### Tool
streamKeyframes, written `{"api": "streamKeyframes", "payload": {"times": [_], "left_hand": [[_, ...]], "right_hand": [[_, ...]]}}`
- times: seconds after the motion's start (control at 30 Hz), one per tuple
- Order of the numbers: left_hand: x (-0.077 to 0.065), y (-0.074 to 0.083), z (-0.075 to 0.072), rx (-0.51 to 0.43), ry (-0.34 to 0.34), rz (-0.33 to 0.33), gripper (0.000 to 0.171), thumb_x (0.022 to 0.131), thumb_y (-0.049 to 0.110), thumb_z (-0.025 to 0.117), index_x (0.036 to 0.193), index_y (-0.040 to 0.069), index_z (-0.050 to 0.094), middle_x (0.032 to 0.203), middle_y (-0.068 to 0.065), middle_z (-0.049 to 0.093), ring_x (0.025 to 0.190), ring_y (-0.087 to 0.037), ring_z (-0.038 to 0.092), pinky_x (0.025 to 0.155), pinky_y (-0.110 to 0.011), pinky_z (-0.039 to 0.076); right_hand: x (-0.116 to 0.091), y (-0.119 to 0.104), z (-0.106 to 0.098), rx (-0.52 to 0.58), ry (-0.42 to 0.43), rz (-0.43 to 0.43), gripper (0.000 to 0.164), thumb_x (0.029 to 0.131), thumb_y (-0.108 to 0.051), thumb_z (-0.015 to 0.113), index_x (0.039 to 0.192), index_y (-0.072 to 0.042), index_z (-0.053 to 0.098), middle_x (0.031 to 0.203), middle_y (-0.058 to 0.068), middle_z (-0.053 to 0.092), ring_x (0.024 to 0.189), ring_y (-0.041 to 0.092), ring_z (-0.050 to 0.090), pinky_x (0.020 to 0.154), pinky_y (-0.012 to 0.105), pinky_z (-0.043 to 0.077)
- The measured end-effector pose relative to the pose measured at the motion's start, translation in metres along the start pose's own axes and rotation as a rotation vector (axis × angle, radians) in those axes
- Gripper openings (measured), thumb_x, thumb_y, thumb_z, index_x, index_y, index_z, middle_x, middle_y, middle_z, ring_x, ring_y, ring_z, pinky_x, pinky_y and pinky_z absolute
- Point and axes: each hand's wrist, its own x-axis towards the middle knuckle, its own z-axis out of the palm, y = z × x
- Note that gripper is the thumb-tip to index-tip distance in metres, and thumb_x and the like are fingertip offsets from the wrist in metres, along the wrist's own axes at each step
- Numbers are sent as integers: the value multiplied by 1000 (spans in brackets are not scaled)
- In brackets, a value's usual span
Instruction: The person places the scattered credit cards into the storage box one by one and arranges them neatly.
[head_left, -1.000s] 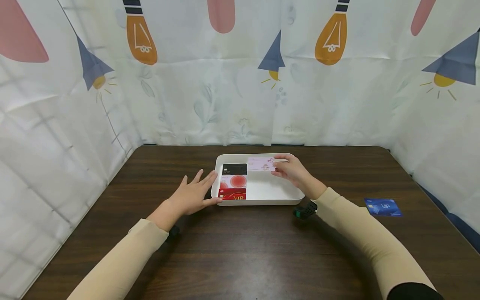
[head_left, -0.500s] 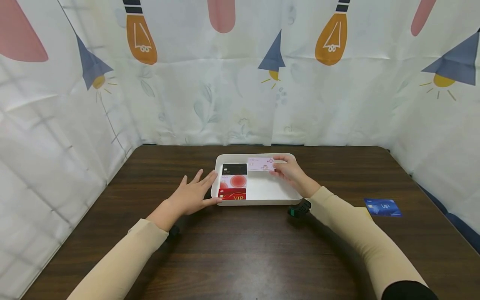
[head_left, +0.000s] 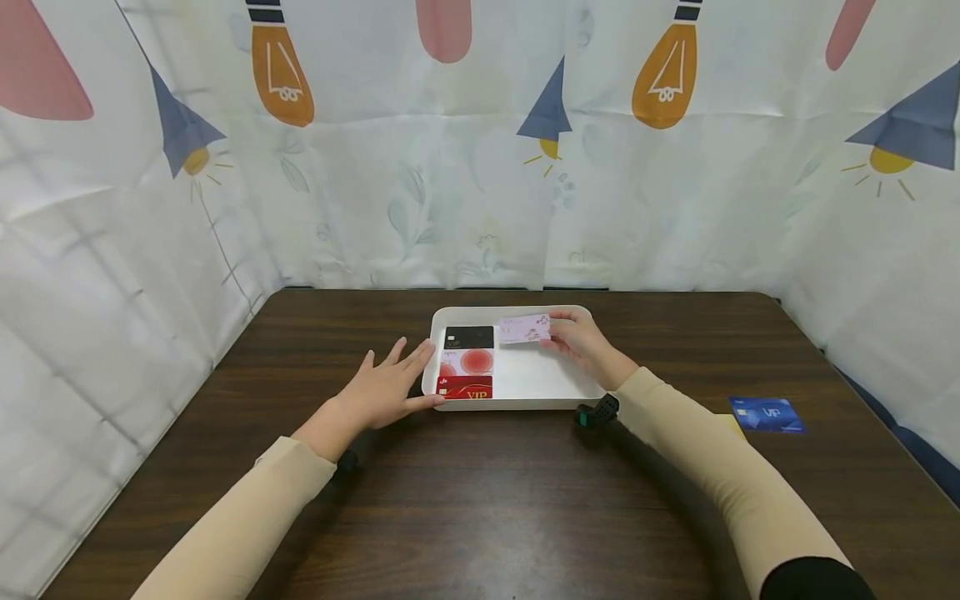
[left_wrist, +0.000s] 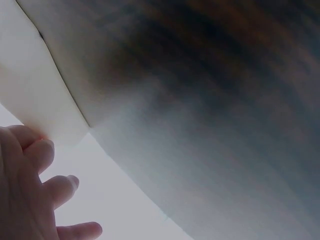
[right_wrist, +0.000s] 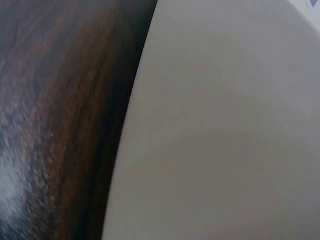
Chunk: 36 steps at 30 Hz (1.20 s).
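Observation:
A white tray (head_left: 540, 379) stands on the brown table. My right hand (head_left: 581, 340) pinches a pale pink card (head_left: 524, 329) by its right end, over the tray's back part. Along the tray's left side lie a black VIP card (head_left: 469, 337), a card with red circles (head_left: 476, 362) and a red VIP card (head_left: 465, 387), stacked in a column. My left hand (head_left: 382, 392) has its fingers spread, fingertips at the tray's left rim. In the left wrist view the left fingers (left_wrist: 60, 190) are beside the tray's wall (left_wrist: 45, 80). Only the tray's side fills the right wrist view.
On the right of the table (head_left: 480, 500) lies a blue card (head_left: 767, 414), and a yellow card (head_left: 730, 423) shows partly from behind the right sleeve. A printed curtain (head_left: 450, 208) hangs behind the table and along both sides.
The right hand first slides slightly left. The pink card now sits a little to the right of the black card and slightly tilted, with a gap between them. The left hand stays put.

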Motion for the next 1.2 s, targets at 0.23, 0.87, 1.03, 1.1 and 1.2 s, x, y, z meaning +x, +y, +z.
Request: {"api": "streamKeyframes", "payload": {"times": [0.23,0.87,1.03,1.1,1.2], "left_hand": [[0,0,-1,-6,-7,-1,95,97,66,55,164,8,21,167,-14,26,154,-42,15,115,-74,13],[0,-1,0,-33,-10,0,95,97,67,54,165,9,20,167,-12,26,154,-42,14,115,-74,13],[1,-1,1,-31,-10,1,96,96,67,54,165,10,19,167,-12,26,154,-41,14,115,-73,13],[1,-1,1,-31,-8,2,96,96,68,54,165,10,19,167,-13,26,154,-41,14,115,-74,13],[0,0,0,-36,-5,3,97,96,68,55,165,9,20,167,-13,27,154,-42,15,114,-74,14]], "right_hand": [[6,3,1,-21,16,-16,47,106,3,48,152,5,38,149,27,42,109,23,58,76,19,57],[9,9,5,-285,13,-79,73,88,12,74,153,2,41,117,18,60,96,19,60,72,20,57],[10,10,6,-342,29,-94,71,88,10,74,152,2,43,110,15,57,93,19,57,71,18,56],[10,10,6,-362,36,-100,71,88,10,75,151,2,44,108,14,56,90,19,57,71,19,56],[9,10,6,-384,43,-109,70,88,9,76,150,2,45,106,14,55,87,18,56,70,19,56]]}}
